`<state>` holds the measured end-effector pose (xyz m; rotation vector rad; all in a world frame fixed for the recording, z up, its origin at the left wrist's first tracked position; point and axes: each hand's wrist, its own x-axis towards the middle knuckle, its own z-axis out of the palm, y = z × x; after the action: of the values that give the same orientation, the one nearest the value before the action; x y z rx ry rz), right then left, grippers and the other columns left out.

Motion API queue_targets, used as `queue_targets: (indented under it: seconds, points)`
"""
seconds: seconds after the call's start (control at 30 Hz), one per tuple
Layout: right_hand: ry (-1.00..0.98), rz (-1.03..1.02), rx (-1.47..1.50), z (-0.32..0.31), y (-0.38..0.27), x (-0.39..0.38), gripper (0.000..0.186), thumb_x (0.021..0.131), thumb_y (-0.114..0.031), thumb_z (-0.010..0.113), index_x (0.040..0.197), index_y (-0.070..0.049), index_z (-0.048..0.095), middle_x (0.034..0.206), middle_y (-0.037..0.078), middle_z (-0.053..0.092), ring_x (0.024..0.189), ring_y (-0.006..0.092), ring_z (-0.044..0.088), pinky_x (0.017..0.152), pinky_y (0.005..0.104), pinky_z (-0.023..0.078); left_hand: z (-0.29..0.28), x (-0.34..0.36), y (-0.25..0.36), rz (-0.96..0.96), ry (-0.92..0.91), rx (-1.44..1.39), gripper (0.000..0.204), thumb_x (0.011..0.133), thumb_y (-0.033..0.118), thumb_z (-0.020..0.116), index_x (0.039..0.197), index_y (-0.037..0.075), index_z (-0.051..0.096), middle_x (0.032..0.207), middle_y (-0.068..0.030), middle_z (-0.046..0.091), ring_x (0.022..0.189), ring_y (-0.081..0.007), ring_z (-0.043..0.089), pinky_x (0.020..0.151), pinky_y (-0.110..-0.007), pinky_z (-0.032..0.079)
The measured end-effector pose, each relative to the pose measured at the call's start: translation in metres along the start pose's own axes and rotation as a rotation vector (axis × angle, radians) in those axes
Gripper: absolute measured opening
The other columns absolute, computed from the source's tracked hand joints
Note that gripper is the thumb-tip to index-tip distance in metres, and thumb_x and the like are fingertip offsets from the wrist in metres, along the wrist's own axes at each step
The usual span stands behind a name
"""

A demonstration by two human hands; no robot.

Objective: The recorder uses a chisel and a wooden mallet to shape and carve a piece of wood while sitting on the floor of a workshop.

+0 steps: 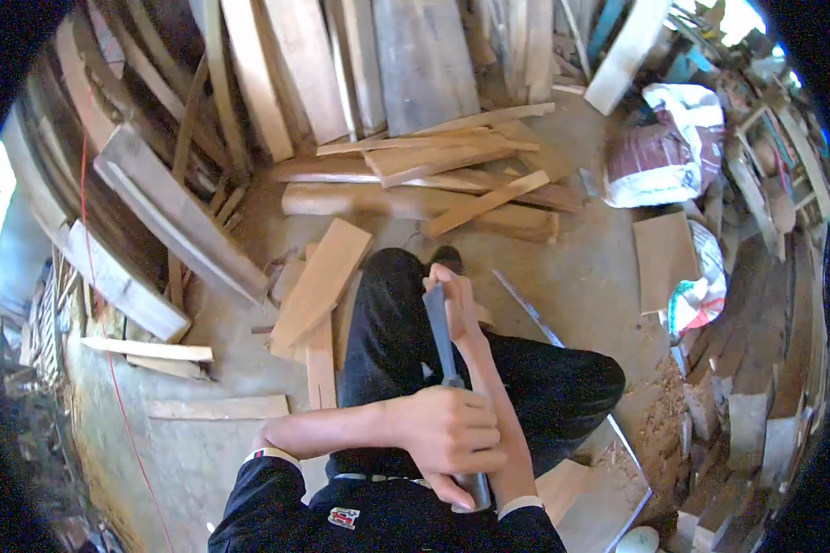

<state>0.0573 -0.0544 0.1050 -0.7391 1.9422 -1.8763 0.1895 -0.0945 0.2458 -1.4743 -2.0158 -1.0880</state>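
My left hand (447, 431) is wrapped around the handle of a chisel (442, 334), close to my waist. The handle's butt shows below the fist. Its grey blade points away from me and widens toward the far end. Farther out, my right hand (458, 300) has its fingers curled at the blade's tip, appearing to pinch it; the exact contact is partly hidden. My right forearm passes beneath the left fist. Both hands are over my dark-trousered legs (383, 323), one knee bent out to the right.
Boards (323, 286) lie beside my left leg. A wood pile (424, 198) sits ahead, with planks (424, 64) leaning behind. At right are white sacks (664, 147), a brown flat piece (666, 263) and stacked offcuts (747, 429). A red cord (120, 396) runs down the left.
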Motion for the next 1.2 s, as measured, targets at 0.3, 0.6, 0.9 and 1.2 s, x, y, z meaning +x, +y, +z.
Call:
queue_targets:
  seconds: [0.3,0.6,0.9,1.2]
  points:
    - [-0.417,-0.099,-0.282,0.069,-0.006,-0.002,0.040,0.094,-0.041,0.030,0.086,-0.005,0.045,0.067,0.021,0.054,0.069,0.0448,0.055,0.060,0.0480,0.041,-0.031,-0.071,0.027,-0.312,0.267,0.077,0.061,0.085,0.063,0.037,0.070,0.006,0.052,0.063,-0.0052,0.046,0.054,-0.0243,0.049,0.047,-0.035,0.036]
    - [-0.598,-0.095,-0.195,0.086,-0.001,-0.021,0.027,0.076,-0.016,0.064,0.089,0.000,0.047,0.074,0.018,0.053,0.071,0.0333,0.057,0.066,0.0372,0.045,-0.067,-0.104,0.029,-0.815,1.299,-0.014,0.074,0.085,0.070,0.028,0.057,0.004,0.045,0.046,-0.0074,0.043,0.038,-0.0188,0.034,0.041,-0.032,0.026]
    - [-0.506,-0.195,-0.519,0.101,-0.004,-0.010,0.023,0.087,-0.027,0.058,0.088,-0.004,0.059,0.085,0.013,0.062,0.080,0.0326,0.060,0.071,0.0429,0.048,-0.105,-0.138,0.029,-0.545,1.521,-0.208,0.066,0.085,0.069,0.027,0.061,0.009,0.039,0.041,-0.0033,0.034,0.038,-0.0144,0.027,0.042,-0.029,0.024]
    - [-0.355,-0.235,-0.556,0.107,0.006,-0.014,0.018,0.089,-0.022,0.056,0.087,-0.005,0.059,0.081,0.015,0.059,0.075,0.0349,0.060,0.063,0.0419,0.049,-0.133,-0.141,0.031,-1.050,0.400,0.264,0.065,0.057,0.056,0.079,0.084,0.001,0.057,0.072,-0.0115,0.060,0.069,-0.0258,0.062,0.062,-0.035,0.049]
